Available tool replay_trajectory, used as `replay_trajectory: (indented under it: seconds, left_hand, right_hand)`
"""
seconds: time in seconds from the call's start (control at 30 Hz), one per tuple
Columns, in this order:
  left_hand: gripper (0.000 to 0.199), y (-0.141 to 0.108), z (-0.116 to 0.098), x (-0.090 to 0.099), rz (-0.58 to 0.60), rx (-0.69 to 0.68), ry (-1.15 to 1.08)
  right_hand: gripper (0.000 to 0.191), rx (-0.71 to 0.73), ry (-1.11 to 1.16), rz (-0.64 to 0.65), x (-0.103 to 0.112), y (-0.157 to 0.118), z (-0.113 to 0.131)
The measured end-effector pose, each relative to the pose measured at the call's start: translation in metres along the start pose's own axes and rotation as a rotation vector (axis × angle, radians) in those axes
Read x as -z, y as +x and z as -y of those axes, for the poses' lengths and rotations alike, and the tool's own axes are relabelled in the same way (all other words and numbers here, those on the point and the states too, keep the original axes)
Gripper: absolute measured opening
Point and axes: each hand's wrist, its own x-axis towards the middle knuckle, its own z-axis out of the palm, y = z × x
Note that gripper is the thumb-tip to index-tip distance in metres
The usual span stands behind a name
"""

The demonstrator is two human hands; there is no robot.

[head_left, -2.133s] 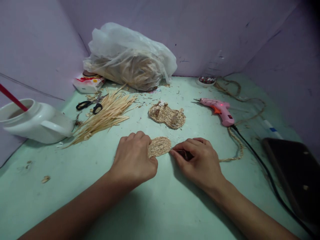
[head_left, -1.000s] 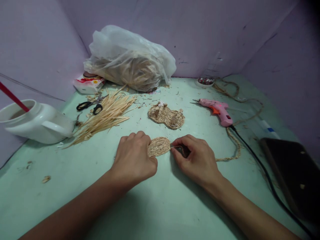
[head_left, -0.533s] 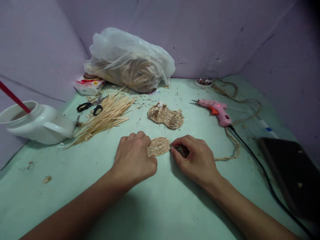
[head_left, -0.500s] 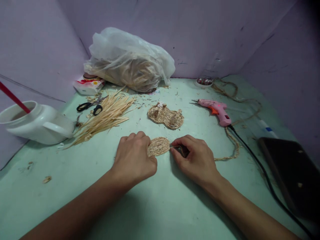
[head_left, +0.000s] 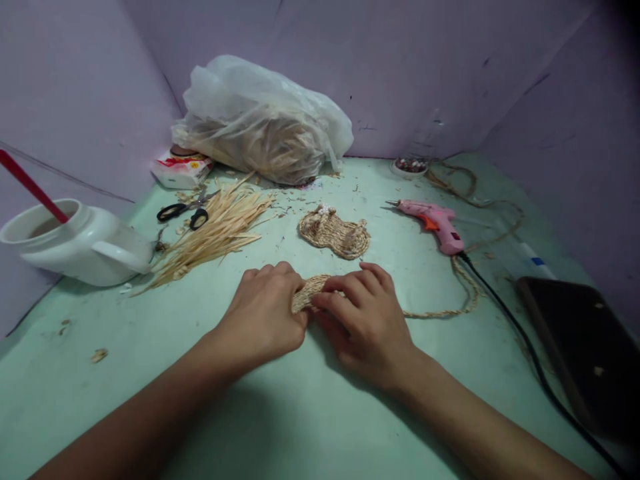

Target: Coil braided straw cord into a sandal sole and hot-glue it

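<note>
A flat coiled piece of twisted straw rope (head_left: pixel 305 297) lies low over the table, partly covered by both hands. My left hand (head_left: pixel 269 307) is closed around its left end. Over its right part, my right hand (head_left: pixel 363 313) presses with bent fingers; its thumb is mostly hidden below. From under the right hand a straw rope (head_left: pixel 440 313) runs right and curves up toward the glue gun. Just beyond the hands sits a small woven straw slipper (head_left: pixel 335 235) with white beads on top.
A pink glue gun (head_left: pixel 433 223) with a black cord lies right, near a dark phone-like slab (head_left: pixel 580 347). Left are scissors (head_left: pixel 185 212), loose straw strips (head_left: pixel 220 230) and a white jug (head_left: pixel 105 247). Behind stand a plastic bag (head_left: pixel 265 120) and a dish of beads (head_left: pixel 410 167).
My right hand has moved left from the coil's right end onto its top, covering more of it. The left hand keeps its hold, and the view has shifted slightly.
</note>
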Motion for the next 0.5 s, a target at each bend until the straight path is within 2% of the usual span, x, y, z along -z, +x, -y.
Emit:
replay_trajectory:
  seconds: [0.1,0.23,0.5]
  left_hand:
    - [0.019,-0.0029,0.0017,0.0043,0.049,-0.047,0.024]
    - [0.021,-0.0036,0.0071,0.0081,0.088,-0.122,0.018]
    - [0.018,0.0009,0.0068,0.0042,0.037,-0.079,-0.011]
  right_hand:
    - [0.016,-0.023,0.010,0.068,-0.0042,0.0039,0.0032]
    - [0.012,-0.071,0.029,0.083,-0.0072,0.0065,0.0031]
    - [0.018,-0.121,0.066,0.092,-0.0100,0.0105,0.0056]
